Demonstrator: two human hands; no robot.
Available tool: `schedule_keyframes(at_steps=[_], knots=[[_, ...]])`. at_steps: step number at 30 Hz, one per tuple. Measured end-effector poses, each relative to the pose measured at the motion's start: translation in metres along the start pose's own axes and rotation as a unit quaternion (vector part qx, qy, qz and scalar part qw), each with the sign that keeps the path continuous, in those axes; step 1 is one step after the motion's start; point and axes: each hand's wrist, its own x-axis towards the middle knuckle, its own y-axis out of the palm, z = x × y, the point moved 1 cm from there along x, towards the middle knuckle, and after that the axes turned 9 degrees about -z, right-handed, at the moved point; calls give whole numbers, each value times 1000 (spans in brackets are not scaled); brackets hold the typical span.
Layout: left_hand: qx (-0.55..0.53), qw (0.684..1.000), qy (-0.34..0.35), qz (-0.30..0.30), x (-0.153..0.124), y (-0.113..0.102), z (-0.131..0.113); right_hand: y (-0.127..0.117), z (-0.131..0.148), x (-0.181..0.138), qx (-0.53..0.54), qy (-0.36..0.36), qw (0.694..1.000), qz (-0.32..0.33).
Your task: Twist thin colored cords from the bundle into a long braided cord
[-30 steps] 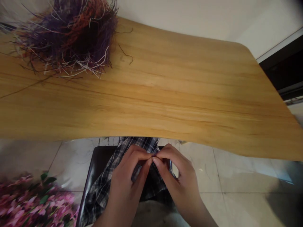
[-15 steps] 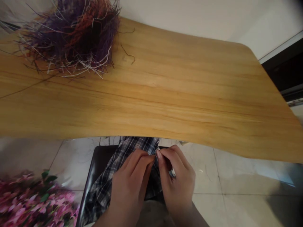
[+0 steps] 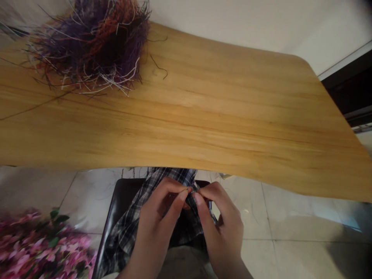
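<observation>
My left hand [image 3: 161, 211] and my right hand [image 3: 221, 219] meet just below the table's front edge, over my lap. Thumb and forefinger of each are pinched, the tips almost touching. Whatever lies between them is too small and dark to make out. Beneath the hands spreads a dark plaid cloth [image 3: 170, 175] with pale lines, draped over a dark, shiny stool seat [image 3: 112, 205]. On the table's far left sits a tangled heap of purple, orange and white strands [image 3: 95, 46]. A single dark strand [image 3: 159, 68] lies just right of it.
The light wooden table [image 3: 203, 112] has a wavy front edge and stretches across the view, with a pale wall behind. Pink artificial-looking flowers [image 3: 43, 248] stand at lower left on the tiled floor [image 3: 302, 221]. A dark framed opening [image 3: 348, 89] shows at right.
My left hand has turned so its thumb shows, still pinched. My right hand has shifted slightly right and down. The fingertips have drawn a little apart.
</observation>
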Motion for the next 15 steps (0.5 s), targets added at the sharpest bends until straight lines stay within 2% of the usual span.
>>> schedule_keyframes(at_steps=[4, 10, 15], knots=[[27, 999, 44, 10, 2, -2, 4, 1, 1, -5, -6, -13, 1000, 10], [125, 984, 124, 34, 8, -9, 1, -2, 2, -3, -7, -23, 999, 28], [118, 986, 103, 50, 12, -9, -5, -2, 3, 6, 18, 27, 999, 27]])
